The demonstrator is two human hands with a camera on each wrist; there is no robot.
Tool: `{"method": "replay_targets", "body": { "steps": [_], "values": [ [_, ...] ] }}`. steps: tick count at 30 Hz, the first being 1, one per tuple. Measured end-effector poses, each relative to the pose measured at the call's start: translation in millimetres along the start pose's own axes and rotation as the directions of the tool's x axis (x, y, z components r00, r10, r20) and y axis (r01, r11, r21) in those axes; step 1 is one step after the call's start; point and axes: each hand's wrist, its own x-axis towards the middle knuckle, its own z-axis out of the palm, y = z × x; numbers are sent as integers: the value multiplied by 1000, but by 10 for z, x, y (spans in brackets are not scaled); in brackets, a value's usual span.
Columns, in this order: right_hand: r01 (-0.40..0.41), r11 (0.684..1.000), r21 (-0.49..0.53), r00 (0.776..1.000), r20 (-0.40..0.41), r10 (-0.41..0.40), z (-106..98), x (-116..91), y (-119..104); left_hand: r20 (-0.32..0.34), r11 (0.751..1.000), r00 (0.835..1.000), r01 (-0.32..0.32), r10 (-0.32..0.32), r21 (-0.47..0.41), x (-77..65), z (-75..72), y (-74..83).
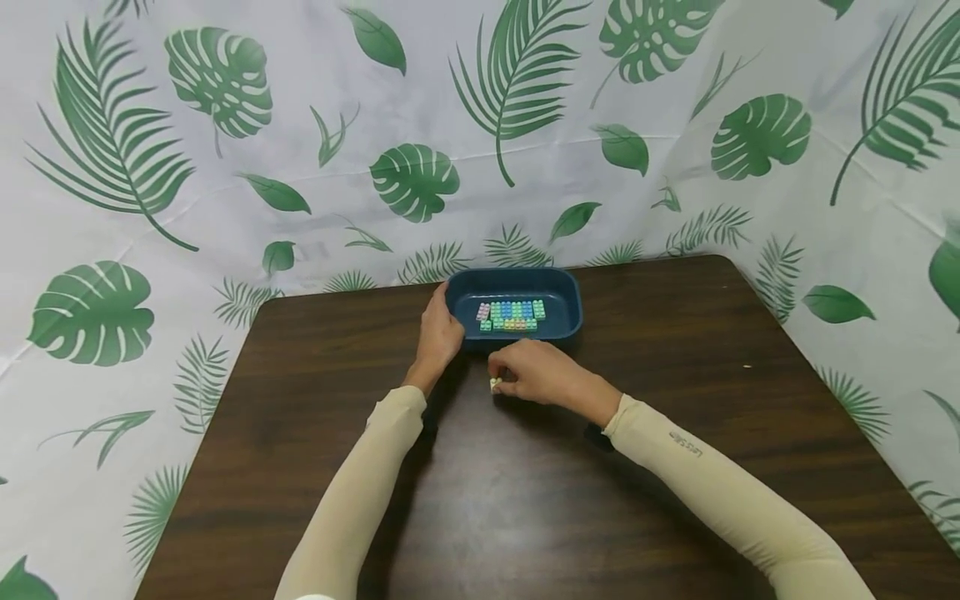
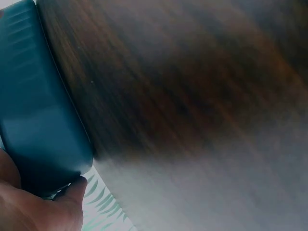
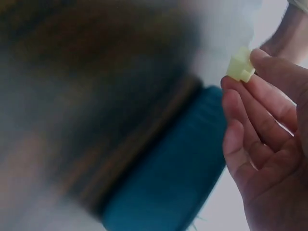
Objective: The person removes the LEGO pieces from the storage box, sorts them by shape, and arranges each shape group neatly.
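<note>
A dark blue tray (image 1: 573,312) stands at the far edge of the table, with several toy building bricks (image 1: 516,310) in green, blue, pink, yellow and orange on its floor. At the tray's left end my left hand (image 1: 438,333) grips the wall; its thumb and fingers show around the corner in the left wrist view. In front of the tray, my right hand (image 1: 534,372) pinches a small pale yellow building brick (image 3: 240,66) between thumb and index finger. The other fingers of that hand are loosely bent, as the right wrist view shows.
The dark wood-grain table (image 1: 480,500) spreads toward me and to both sides. Behind it and at the sides hangs a white cloth (image 1: 322,100) with green leaves. A tiny pale speck (image 1: 747,366) lies on the table at the right.
</note>
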Motion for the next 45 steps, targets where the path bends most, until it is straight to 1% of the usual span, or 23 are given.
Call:
{"method": "replay_targets", "body": {
  "steps": [5,9,13,18,23,25,27,29,30,31,33,35,36,38,42,45],
  "values": [
    [41,999,18,998,44,-42,202,5,-24,-4,1000,1000,5,-5,7,-30,15,-51],
    [50,998,28,997,62,-52,279,3,-46,-4,1000,1000,7,-7,-1,-45,41,-84],
    [51,998,32,995,87,-54,320,12,-54,-6,1000,1000,12,-12,-13,-65,49,-99],
    [66,996,56,992,101,-72,348,43,-55,-27,1000,999,18,-19,-13,-65,45,-104],
    [67,997,38,992,103,-70,322,49,-51,-23,1000,1000,14,-14,-18,-51,42,-85],
    [55,998,35,995,85,-57,263,43,-37,-17,1000,1000,5,-5,-20,-44,45,-71],
    [45,998,42,998,38,-46,175,43,-1,-14,1000,1000,-4,4,-17,-35,52,-57],
    [32,998,46,998,-47,-30,65,49,60,-15,1000,1000,-9,9,-11,-28,59,-44],
    [26,998,57,995,-99,-20,6,58,100,-16,1000,1000,-12,12,-12,-22,63,-40],
    [19,998,60,988,-156,-9,-49,68,150,-15,1000,1000,-15,15,-11,-18,66,-36],
    [-10,998,67,964,-264,27,-140,89,266,-6,1000,1000,-16,16,-12,-14,67,-31],
    [-58,996,70,938,-338,78,-196,126,400,4,1000,1000,-14,14,-8,-9,64,-33],
    [-82,994,70,929,-356,102,-215,148,465,8,1000,1000,-11,11,-9,-9,59,-33],
    [-140,989,52,924,-353,150,-227,200,592,10,1000,1000,-2,2,-7,-11,44,-33],
    [-223,975,2,937,-277,215,-214,298,778,5,1000,1000,11,-11,-1,-19,15,-24],
    [-273,962,-21,937,-231,261,-190,328,874,15,1000,1000,8,-8,-2,-19,17,-6]
  ]
}}
